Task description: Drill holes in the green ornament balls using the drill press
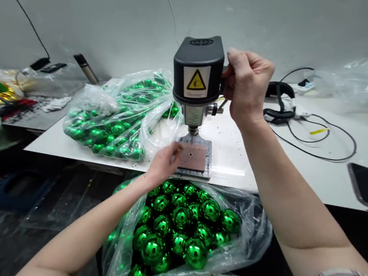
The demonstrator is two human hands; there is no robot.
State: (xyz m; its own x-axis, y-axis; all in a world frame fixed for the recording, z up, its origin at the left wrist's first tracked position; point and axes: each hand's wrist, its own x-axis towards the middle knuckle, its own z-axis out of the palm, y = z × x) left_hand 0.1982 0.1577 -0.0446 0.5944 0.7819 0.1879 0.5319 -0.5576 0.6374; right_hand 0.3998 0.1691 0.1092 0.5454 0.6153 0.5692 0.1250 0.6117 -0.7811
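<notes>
Desk (322,182) stands behind an open bag (254,236) of green balls (181,217); on it, a second bag (112,129) lies left of the drill press (198,64). Right grip (250,83) wraps the press handle (222,87); left grip (164,162), half-curled, contents unclear, partly hides the brown plate (198,159).

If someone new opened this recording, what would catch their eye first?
Most striking are the shiny green balls in the open plastic bag at bottom centre. Beyond them, on the white table, stands a black-topped machine with a yellow warning sign, the right hand at its side. Bagged green balls lie to its left.
</notes>
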